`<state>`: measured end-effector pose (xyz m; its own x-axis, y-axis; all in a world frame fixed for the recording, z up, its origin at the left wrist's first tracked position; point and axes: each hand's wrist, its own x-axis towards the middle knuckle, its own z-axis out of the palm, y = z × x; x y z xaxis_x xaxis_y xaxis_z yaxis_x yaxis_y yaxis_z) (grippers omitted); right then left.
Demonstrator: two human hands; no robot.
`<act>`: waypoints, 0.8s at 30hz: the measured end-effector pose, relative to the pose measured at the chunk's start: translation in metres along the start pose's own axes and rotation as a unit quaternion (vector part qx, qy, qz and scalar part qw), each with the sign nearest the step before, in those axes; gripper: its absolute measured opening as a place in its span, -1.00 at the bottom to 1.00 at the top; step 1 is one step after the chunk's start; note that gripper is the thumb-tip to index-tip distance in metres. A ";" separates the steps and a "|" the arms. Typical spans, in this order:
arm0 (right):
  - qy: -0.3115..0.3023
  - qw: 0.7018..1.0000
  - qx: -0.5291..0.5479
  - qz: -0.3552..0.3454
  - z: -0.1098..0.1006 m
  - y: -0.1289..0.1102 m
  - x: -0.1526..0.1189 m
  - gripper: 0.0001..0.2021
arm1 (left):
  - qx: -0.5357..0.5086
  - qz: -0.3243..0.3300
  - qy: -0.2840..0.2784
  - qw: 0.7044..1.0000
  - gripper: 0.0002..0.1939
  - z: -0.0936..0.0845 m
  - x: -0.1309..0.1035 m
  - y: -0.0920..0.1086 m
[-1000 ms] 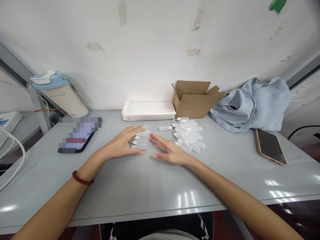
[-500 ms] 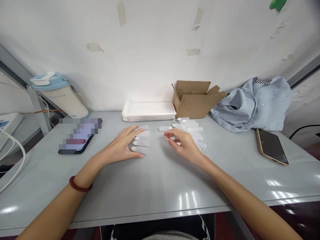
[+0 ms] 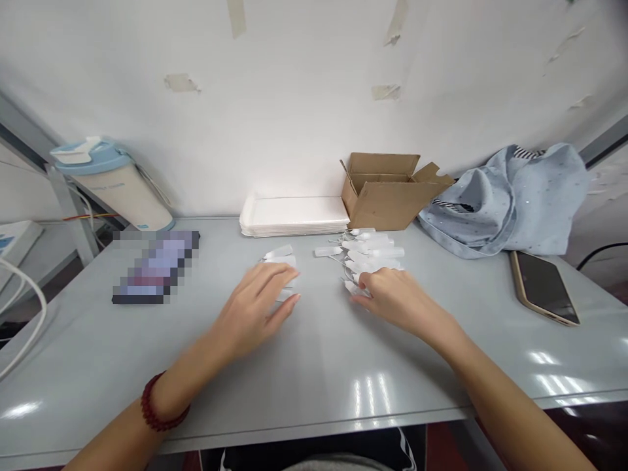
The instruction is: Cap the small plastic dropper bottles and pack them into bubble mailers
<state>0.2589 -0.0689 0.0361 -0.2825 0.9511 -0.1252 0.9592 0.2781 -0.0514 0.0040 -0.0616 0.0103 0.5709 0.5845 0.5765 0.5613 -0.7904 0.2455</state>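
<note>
Two groups of small, translucent white tubes with thin wire-like ends lie on the grey table. My left hand (image 3: 260,304) is over the smaller left group (image 3: 279,251), thumb and fingers apart, and it hides most of those tubes. My right hand (image 3: 400,294) is at the near edge of the larger right pile (image 3: 373,248). Its thumb and forefinger close around one small white tube (image 3: 351,288) there, whose far part the fingers cover. One more tube (image 3: 328,251) sticks out to the left of the pile.
Behind the tubes, a stack of white trays (image 3: 297,216) and an open cardboard box (image 3: 392,199) stand against the wall. A tumbler (image 3: 118,190) and a pixelated phone (image 3: 159,268) are at left. At right lie a blue cloth bag (image 3: 510,203) and another phone (image 3: 544,288).
My right hand has moved right and nearer, onto the edge of the pile, and its fingers have closed. My left hand has shifted slightly nearer and covers more of the left tubes.
</note>
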 end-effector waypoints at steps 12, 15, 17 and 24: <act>0.050 0.953 0.273 -0.119 -0.001 -0.019 -0.002 -0.88 | -0.047 -0.036 -0.069 0.996 -0.72 0.014 -0.005 0.012; 0.036 0.915 0.381 -0.130 -0.004 -0.022 -0.003 -0.84 | -0.084 -0.078 -0.067 0.991 -0.69 0.012 -0.004 0.013; 0.017 0.891 0.434 -0.134 -0.004 -0.023 -0.004 -0.79 | -0.110 -0.108 -0.075 0.985 -0.70 0.010 -0.003 0.015; -0.022 0.860 0.491 -0.139 -0.001 -0.025 -0.005 -0.77 | -0.235 -0.272 -0.098 0.928 -0.65 0.002 0.003 0.020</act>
<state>0.2360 -0.0805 0.0391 -0.5195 0.8544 -0.0082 0.3857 0.2260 -0.8945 0.0182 -0.0749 0.0153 0.4027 0.9065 0.1268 0.5017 -0.3345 0.7977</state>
